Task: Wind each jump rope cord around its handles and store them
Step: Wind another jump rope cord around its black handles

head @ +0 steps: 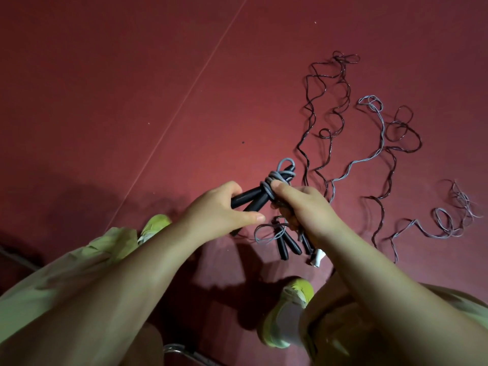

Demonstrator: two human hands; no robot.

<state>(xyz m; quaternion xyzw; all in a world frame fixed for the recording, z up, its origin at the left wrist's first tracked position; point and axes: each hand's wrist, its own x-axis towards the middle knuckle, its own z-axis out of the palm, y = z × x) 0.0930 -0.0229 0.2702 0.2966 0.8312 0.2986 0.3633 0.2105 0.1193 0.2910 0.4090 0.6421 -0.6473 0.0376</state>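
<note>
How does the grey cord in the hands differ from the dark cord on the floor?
The grey cord is wound in tight loops around black handles; the dark cord lies loose and wavy. The grey cord is held up by both hands, left hand and right hand; the dark cord rests on the floor. Both are thin.
</note>
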